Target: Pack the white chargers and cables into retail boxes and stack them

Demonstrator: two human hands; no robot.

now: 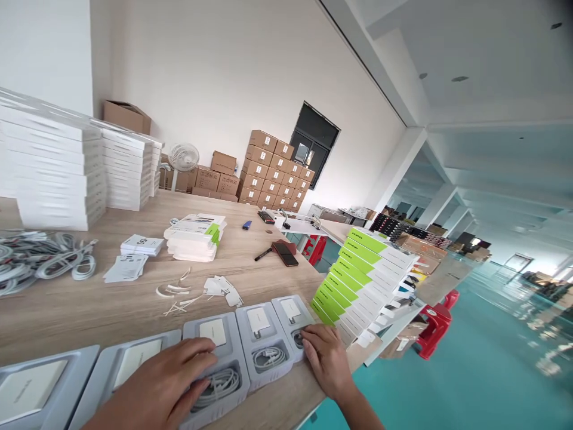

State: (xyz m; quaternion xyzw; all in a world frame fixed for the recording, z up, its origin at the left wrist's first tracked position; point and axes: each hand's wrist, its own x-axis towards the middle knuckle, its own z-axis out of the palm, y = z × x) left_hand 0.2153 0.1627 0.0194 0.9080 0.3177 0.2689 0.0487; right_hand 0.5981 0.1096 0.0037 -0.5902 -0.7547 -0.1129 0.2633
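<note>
A row of grey-white plastic trays (242, 340) runs along the near table edge, each with a flat white block in its upper recess. Coiled white cables (269, 357) sit in the lower recesses of the trays nearest the right. My left hand (165, 382) lies over a middle tray, fingers apart; its thumb touches or nearly touches the coiled cable (219, 385) there. At the rightmost tray (286, 307), my right hand (329, 361) has its fingertips on a coiled cable (297, 338), partly hidden by the fingers.
Green-and-white boxes (353, 280) stand stacked at the right edge. Loose cables (40, 257), white box stacks (54, 173), cards (141, 245), folded packaging (197, 236), paper scraps (221, 288) and a phone (285, 254) occupy the table. Red stools (434, 328) stand beyond.
</note>
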